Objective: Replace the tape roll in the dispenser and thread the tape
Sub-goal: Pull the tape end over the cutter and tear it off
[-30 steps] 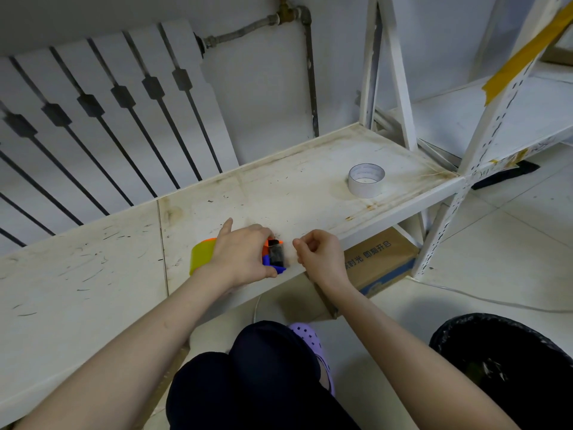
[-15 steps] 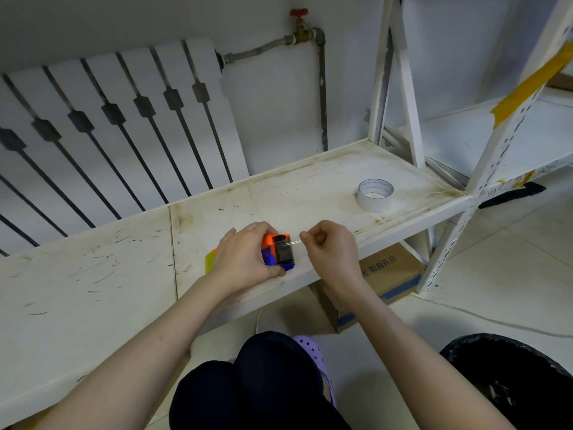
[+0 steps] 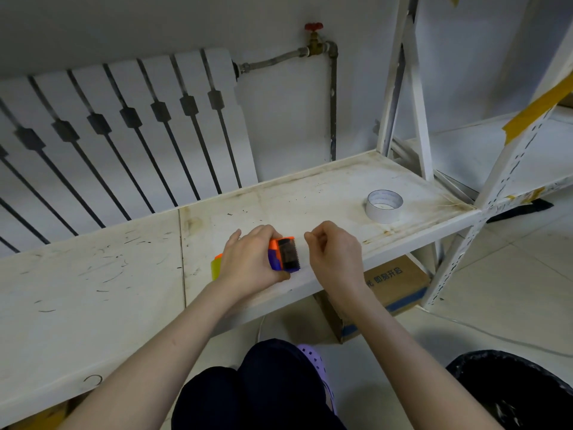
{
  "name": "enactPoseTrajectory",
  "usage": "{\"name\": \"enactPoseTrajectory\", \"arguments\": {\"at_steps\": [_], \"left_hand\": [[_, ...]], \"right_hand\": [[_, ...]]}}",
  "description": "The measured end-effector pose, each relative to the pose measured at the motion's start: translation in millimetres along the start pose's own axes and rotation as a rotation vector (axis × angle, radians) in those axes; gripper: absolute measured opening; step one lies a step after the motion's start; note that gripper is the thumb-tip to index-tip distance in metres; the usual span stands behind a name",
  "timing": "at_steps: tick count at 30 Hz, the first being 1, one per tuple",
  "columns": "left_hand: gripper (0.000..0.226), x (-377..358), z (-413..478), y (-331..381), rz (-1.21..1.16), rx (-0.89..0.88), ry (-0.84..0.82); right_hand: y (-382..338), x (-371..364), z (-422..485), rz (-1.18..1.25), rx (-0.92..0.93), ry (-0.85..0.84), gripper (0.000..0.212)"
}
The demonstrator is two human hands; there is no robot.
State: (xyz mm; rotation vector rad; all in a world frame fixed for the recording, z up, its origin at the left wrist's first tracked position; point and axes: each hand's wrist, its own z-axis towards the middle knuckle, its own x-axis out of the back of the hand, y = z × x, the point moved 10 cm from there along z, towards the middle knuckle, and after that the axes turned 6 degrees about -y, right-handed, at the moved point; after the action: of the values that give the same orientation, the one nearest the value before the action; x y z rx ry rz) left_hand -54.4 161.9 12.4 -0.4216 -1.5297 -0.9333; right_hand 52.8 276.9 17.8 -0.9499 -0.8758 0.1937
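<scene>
Left hand [image 3: 248,262]: wrapped over the dispenser from the left, fingers curled round its far side, thumb under the near edge.
Dispenser [image 3: 285,254]: near the front edge of the shelf, in the left hand; orange and blue body, dark toothed blade facing right; yellow end poking out to the left of the hand.
Right hand [image 3: 335,252]: just right of the blade, apart from it; fingers curled in, thumb and forefinger tips pressed together in a pinch; cannot tell whether a clear strip of tape lies in that pinch.
Shelf [image 3: 310,193]: white, stained and scuffed, running from left to right, with a seam left of the dispenser.
Tape roll [image 3: 384,206]: lying flat on the shelf, far and right of both hands, well apart from the dispenser, untouched.
Radiator [image 3: 124,135]: white, against the far wall behind the shelf's left part.
Valve [image 3: 313,26]: red handle on the pipe, right of the radiator.
Cardboard box [image 3: 397,283]: on the floor under the shelf, right of the right wrist.
Bin [image 3: 511,389]: black, near right corner.
Shoe [image 3: 313,358]: purple, on the floor beside a dark-trousered knee.
</scene>
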Motion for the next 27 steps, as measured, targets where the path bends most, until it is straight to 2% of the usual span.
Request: {"name": "enactPoseTrajectory", "arguments": {"at_steps": [11,17,21,27], "left_hand": [[0.057,6.5,-2.6,4.8,-0.139,0.01,0.03],[0.058,4.7,-0.1,1.8,-0.216,0.04,0.015],[0.058,1.9,0.9,6.8,-0.162,0.021,-0.008],[0.062,1.5,-1.4,4.1,-0.183,0.025,-0.008]], "right_hand": [[21.2,5.2,9.2,0.16,-0.087,0.03,0.014],[-6.9,17.4,14.0,0.114,0.054,0.075,0.015],[-24.7,20.6,11.2,0.045,0.144,0.082,0.015],[12.3,11.7,19.0,0.139,0.031,0.053,0.015]]}}
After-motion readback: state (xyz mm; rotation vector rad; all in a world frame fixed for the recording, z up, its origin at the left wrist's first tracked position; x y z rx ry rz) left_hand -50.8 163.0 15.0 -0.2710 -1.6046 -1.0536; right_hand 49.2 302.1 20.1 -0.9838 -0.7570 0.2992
